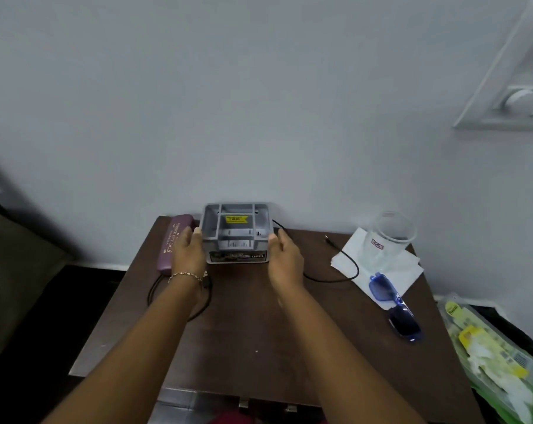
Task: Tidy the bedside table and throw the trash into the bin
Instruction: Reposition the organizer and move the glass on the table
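We are clamping both hands, left hand and right hand, on the grey plastic compartmented organiser, keeping it level, nudging toward twelve o'clock.

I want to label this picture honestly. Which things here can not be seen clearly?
Head view, the only one:
- Grey box: both hands, left hand and right hand, cover its sides; the front label is too blurred to read fully.
- Black cable: partly hidden behind the arms.
- Yellow packet: cut off by the right edge, print too small.
- Wall switch panel: cut off by the right edge.
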A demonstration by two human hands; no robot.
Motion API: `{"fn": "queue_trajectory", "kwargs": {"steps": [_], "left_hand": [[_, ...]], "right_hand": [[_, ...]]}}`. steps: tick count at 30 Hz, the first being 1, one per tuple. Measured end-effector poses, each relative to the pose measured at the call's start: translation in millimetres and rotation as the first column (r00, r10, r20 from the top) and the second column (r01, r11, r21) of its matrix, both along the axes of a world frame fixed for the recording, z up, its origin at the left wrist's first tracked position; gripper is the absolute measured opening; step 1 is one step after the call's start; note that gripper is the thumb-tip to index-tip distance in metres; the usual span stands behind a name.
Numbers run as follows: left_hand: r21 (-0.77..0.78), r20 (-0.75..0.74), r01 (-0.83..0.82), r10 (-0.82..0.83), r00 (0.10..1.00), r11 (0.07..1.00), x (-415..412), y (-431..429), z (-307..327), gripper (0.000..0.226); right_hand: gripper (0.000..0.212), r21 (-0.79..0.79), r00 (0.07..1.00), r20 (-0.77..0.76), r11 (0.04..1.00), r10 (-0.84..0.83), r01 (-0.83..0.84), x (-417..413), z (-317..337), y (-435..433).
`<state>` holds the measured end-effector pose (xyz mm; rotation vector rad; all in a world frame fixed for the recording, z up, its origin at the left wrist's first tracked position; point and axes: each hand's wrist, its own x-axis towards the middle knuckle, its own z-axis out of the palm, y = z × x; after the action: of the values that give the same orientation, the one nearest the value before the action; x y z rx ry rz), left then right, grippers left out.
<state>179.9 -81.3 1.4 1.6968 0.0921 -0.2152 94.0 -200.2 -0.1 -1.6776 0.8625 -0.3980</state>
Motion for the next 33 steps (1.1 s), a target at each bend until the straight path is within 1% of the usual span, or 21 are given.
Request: {"fn": "queue_trajectory", "kwargs": {"steps": [3, 6, 13, 18, 24, 29, 33], "left_hand": [[0.029, -0.001, 0.058, -0.057, 0.998, 0.998, 4, -2, -7, 0.039], [0.038, 0.008, 0.045, -0.045, 0.999, 0.998, 1, -4, -8, 0.038], [-0.039, -0.024, 0.076, -0.077, 0.997, 0.996, -39, 1, -5, 0.037], [-0.065, -0.022, 0.098, -0.1, 0.995, 0.993, -84, 18, 8, 0.032], [-0.061, -0.05, 0.03, -0.033, 0.998, 0.998, -124, 51, 14, 0.033], [-0.023, -0.104, -0.016, 0.013, 0.994, 1.0, -122, 75, 5, 0.034], [-0.005, -0.096, -0.055, 0.054, 0.994, 0.998, -116, 80, 7, 0.038]], "right_hand": [[0.038, -0.072, 1.0, -0.021, 0.997, 0.018, -0.02, 6, -1, 0], [0.034, -0.098, 1.0, -0.02, 0.995, -0.009, 0.007, 3, -1, 3], [0.032, -0.018, 0.996, 0.025, 0.996, -0.084, 0.085, -39, -2, 11], [0.033, 0.012, 0.996, 0.005, 0.996, -0.084, 0.083, -82, -9, 25], [0.032, 0.049, 0.998, 0.009, 0.997, -0.057, 0.056, -114, -16, 52], [0.034, 0.049, 1.0, -0.007, 0.999, 0.006, -0.006, -112, -17, 70], [0.033, 0.049, 1.0, -0.017, 0.999, 0.003, -0.002, -103, -11, 80]]}}
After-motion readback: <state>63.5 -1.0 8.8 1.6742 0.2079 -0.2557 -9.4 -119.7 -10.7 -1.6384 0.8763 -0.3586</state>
